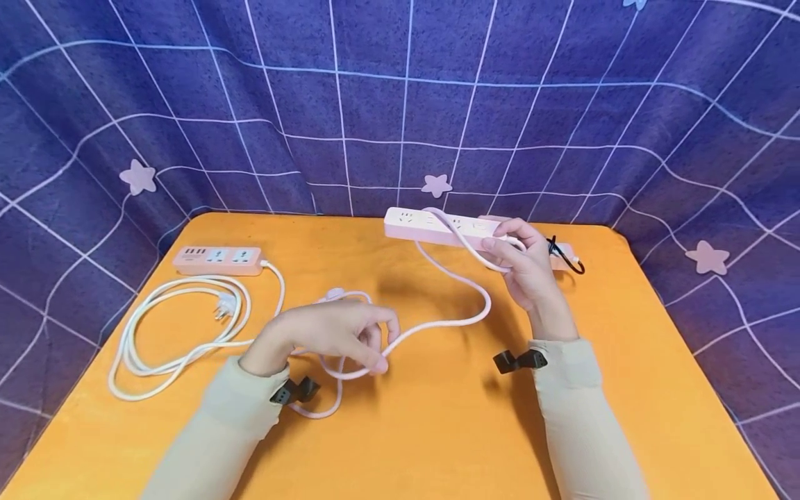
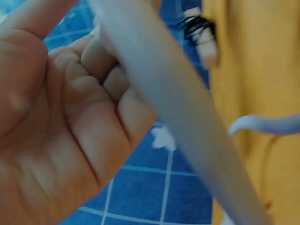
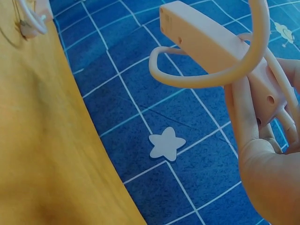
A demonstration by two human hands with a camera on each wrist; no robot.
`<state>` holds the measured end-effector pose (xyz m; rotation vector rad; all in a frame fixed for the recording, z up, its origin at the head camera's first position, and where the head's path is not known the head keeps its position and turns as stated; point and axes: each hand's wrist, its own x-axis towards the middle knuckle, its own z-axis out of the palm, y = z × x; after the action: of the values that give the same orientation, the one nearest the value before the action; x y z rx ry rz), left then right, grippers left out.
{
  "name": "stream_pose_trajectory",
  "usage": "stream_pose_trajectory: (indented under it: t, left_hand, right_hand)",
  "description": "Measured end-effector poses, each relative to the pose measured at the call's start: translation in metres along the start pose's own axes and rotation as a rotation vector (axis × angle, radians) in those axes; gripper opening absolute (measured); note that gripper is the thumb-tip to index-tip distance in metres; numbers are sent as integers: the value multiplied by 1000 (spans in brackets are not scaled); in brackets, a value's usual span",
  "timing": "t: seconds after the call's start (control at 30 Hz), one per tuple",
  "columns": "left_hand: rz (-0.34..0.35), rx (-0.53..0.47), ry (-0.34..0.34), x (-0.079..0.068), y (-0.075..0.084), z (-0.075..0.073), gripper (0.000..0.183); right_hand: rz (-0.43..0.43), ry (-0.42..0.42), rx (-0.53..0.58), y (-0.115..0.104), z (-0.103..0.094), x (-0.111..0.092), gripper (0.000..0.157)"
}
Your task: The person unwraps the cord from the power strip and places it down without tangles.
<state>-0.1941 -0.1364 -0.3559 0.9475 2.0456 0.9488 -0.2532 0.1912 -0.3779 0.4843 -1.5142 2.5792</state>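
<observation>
My right hand [image 1: 528, 267] grips one end of a pink-and-white power strip [image 1: 425, 223] held up over the far part of the table. A loop of its cord crosses the sockets and comes back to the gripped end. In the right wrist view the strip's pink underside [image 3: 211, 42] shows, with the fingers wrapped around its near end. Lower and to the left, my left hand [image 1: 337, 332] pinches the cord [image 1: 446, 323] between thumb and curled fingers. Up close in the left wrist view, that cord [image 2: 173, 98] runs past the palm.
A second pink power strip [image 1: 217, 260] lies at the left, its white cord [image 1: 128, 340] coiled beside it with a plug [image 1: 226, 304]. Behind my right hand is another strip with a black tie [image 1: 565, 255]. More loose cord [image 1: 319, 415] lies beneath my left hand. A blue curtain [image 1: 375, 104] hangs behind the orange table.
</observation>
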Motion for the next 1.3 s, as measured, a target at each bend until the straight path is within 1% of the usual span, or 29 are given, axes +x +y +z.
stream_pose_trajectory:
  t: [0.1,0.23,0.3,0.4,0.53,0.73,0.87,1.0,1.1,1.27,1.3]
  left_hand:
    - [-32,-7,-40,2,-5,9,25]
    - [-54,36,-76,2,-12,16,24]
    - [-63,64,-88,1,-15,18,24]
    - [-89,72,-104,-3,-17,22,26]
    - [-114,108,-113,-9,-17,28,28]
    - [-152,229,-123,-17,-16,33,30]
    - [-187,278,-118,-20,-17,37,33]
    - [-210,269,-81,-22,-19,39,35]
    - [-212,245,-59,-23,-20,40,35]
    - [-206,199,-61,-26,-21,36,29]
    - [-189,203,-57,-26,-20,34,27]
  right_hand:
    - [0,8,-1,2,1,0,32]
    - [-4,14,-7,2,4,0,32]
    - [0,10,-7,3,4,0,32]
    - [5,3,-15,3,5,0,32]
    - [10,-8,-17,3,4,0,33]
    - [33,7,-40,4,4,-1,33]
    - [42,6,-50,4,4,-2,34]
    - [47,4,-54,4,6,-2,34]
    - [53,2,-60,5,7,-2,34]
    - [49,1,-68,7,8,-1,33]
    - [47,-1,-70,7,8,-1,33]
